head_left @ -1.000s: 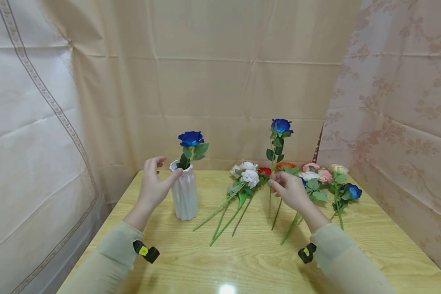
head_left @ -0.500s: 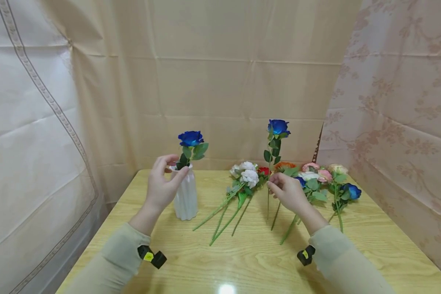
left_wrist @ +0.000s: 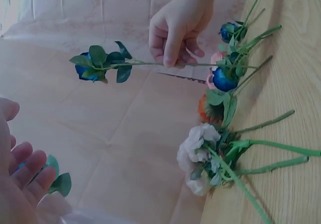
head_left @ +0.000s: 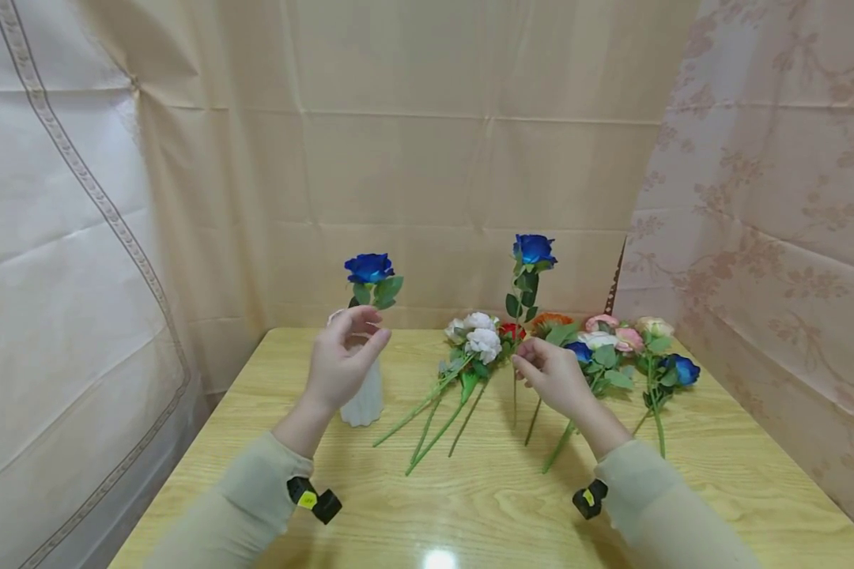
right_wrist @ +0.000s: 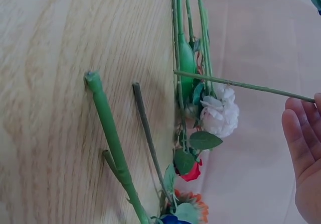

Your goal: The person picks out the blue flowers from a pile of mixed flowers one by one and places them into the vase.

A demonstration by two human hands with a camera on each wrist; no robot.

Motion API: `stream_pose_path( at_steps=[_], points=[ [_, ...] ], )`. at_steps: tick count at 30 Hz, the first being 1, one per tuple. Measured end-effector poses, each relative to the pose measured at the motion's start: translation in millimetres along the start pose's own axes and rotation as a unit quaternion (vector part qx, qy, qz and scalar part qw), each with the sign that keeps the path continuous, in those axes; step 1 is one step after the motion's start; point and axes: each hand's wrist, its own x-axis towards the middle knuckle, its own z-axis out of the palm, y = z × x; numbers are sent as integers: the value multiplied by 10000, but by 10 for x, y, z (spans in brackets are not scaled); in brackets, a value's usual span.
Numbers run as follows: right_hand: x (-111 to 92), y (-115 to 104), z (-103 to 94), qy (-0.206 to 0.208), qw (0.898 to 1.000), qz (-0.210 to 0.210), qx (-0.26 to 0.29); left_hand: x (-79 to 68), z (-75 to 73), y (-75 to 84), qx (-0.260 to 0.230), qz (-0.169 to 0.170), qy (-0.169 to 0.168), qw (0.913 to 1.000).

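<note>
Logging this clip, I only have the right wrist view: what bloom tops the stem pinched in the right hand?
Observer: A blue rose, held upright above the right hand.
Operator: Where is the left hand?
Observer: In the head view, the left hand partly hides the white vase; I can't tell whether they touch.
Operator: Any pink flowers?
Observer: Yes, pink blooms lie to the right of the orange flower in the head view.
</note>
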Motion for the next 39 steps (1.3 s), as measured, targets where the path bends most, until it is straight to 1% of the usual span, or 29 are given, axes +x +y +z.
stream_pose_path(
  at_steps=[5,9,11,17,20,24,31,34,39],
  points=[
    [-7,-15,44,19,9998,-119,142,-5,140,-297,-274,45,-185,9994],
    [-3,-26,78,63,9995,-282,157,-2,245,-382,-485,15,-413,9980],
    [-5,-29,93,65,9993,-355,108,-1,299,-399,-513,-87,-515,9973],
    [-14,-52,130,-29,9993,-369,47,6,456,-420,-385,-712,-835,9932],
    [-14,-69,143,-59,9993,-377,56,15,537,-427,-323,-909,-985,9904],
    [-26,-69,168,-116,9991,-406,38,26,653,-444,-408,-1020,-1140,9874],
    [-51,-87,235,-182,9987,-471,59,57,845,-450,-418,-1125,-1221,9852],
    [-49,-115,267,-201,9983,-529,116,67,910,-438,-427,-1226,-1268,9834],
    [-42,-167,310,-199,9979,-572,244,70,993,-433,-432,-1292,-1357,9813]
  ],
)
